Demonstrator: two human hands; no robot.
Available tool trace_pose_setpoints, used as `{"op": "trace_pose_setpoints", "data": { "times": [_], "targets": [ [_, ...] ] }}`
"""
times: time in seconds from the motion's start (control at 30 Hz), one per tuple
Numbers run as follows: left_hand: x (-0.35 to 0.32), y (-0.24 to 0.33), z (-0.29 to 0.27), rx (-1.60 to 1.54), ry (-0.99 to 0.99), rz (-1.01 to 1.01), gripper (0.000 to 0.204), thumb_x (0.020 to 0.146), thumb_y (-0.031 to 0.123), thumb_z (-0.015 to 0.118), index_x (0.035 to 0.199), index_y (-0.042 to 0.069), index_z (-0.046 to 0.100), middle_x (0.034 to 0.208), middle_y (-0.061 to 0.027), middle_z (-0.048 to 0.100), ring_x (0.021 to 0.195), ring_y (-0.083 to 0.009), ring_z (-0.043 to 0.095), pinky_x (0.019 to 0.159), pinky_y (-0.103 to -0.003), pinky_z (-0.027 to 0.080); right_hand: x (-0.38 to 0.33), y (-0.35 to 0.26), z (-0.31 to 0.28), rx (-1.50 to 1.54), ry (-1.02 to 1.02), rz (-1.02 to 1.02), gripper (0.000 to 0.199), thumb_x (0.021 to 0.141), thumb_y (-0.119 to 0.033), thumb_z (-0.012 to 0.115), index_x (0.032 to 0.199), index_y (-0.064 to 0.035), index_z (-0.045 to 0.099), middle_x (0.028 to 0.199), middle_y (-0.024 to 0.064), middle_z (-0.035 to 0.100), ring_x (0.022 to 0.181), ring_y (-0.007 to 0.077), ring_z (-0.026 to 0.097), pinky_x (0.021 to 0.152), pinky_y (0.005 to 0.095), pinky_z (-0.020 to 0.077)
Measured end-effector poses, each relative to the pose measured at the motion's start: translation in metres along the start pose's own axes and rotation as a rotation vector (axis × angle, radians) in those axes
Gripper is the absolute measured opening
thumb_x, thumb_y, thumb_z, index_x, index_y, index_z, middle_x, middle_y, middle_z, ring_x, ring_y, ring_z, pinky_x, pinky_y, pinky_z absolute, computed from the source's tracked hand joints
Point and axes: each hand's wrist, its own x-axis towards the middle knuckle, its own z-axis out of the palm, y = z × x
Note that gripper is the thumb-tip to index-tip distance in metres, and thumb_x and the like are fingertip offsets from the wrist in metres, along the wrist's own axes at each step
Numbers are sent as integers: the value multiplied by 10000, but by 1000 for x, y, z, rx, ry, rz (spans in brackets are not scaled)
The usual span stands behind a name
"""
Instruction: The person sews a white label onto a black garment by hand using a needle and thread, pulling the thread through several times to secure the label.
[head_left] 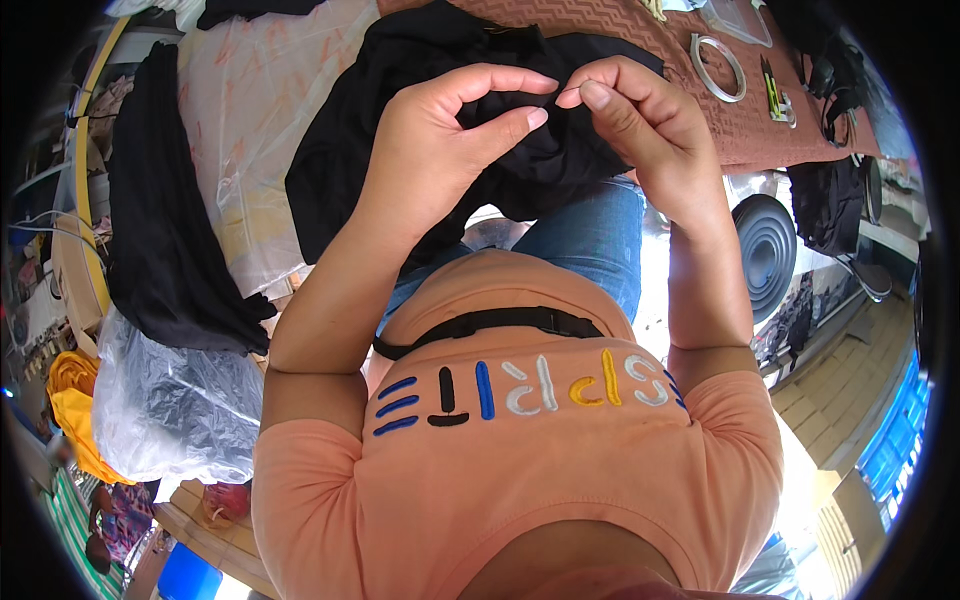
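The person sits at a surface [700, 110] covered with a reddish-brown patterned cloth. Both hands work a black garment [440, 130] that spills from the surface's edge onto the lap. The left hand [440, 150] has a narrow grip, thumb and forefinger pinching a fold of the fabric; the right hand [630, 120] pinches the same fold just beside it. A metal ring [718, 68] lies on the surface to the right. To the left, clear plastic sheeting [260, 110] and another dark cloth [165, 210] hang nearby.
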Motion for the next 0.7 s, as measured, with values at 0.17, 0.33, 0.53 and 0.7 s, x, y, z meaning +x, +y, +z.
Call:
{"op": "trace_pose_setpoints", "data": {
  "times": [0.17,0.33,0.53,0.7],
  "targets": [
    [0,-1,-2,-1,9,12,207,829,23,668,1036,9,669,957,-31,666,860,-52,582,755,-176,460,-3,-4,-3,89,-40,58,160,942,-127,519,952,-26,643,687,-74,490,603,4,371,528,171,289],
    [4,-9,-5,-142,29,-16,211,829,45,675,1035,-2,667,970,-47,668,860,-68,600,781,-188,471,-5,-5,1,32,-34,26,175,949,-132,500,954,-33,644,673,-84,476,579,-2,338,512,171,261],
    [8,-10,-6,-235,-17,-75,234,823,44,679,1051,-5,660,975,-53,667,871,-77,610,795,-198,483,-5,-1,5,240,-51,38,174,951,-133,480,954,-39,626,587,-91,394,505,-3,279,459,184,186],
    [10,-8,-8,-320,-44,-146,242,824,47,679,1060,-5,658,966,-55,668,860,-79,614,789,-197,484,-6,2,4,329,-60,73,180,949,-159,481,947,-47,622,556,-93,344,475,1,248,440,195,160]
  ]
}}
